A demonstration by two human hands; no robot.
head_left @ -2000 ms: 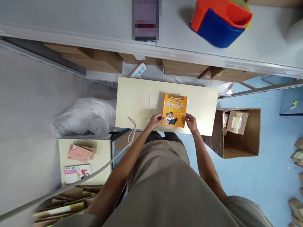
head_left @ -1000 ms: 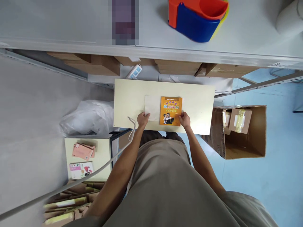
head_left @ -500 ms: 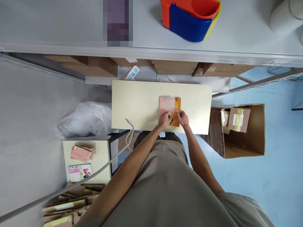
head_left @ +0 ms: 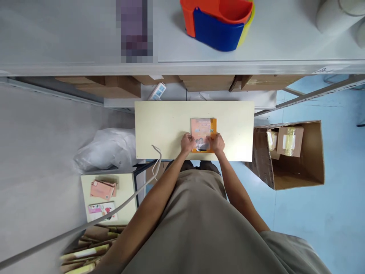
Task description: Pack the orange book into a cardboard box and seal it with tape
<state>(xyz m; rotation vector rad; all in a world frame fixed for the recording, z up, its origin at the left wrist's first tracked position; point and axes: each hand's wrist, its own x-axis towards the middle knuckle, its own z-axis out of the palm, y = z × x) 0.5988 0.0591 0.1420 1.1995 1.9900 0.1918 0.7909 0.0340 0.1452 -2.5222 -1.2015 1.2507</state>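
Observation:
An orange book (head_left: 213,125) lies on the cream table (head_left: 159,121), mostly covered by a translucent sheet (head_left: 199,127) folded over it from the left. My left hand (head_left: 187,142) grips the lower left corner of the covered book, fingers curled. My right hand (head_left: 218,143) pinches the lower right corner. Both hands sit at the table's near edge, on either side of the book.
A grey shelf (head_left: 256,45) above carries an orange and blue bin (head_left: 219,21). An open cardboard box (head_left: 296,156) stands on the blue floor at right. A white plastic bag (head_left: 105,148) and a small table (head_left: 125,182) with books (head_left: 102,211) are at left. A cable (head_left: 155,160) hangs at the table's left.
The translucent sheet, lying flat under the book a second ago, has been folded over the cover from the left. My left hand moved right; both hands now grip the book's lower corners.

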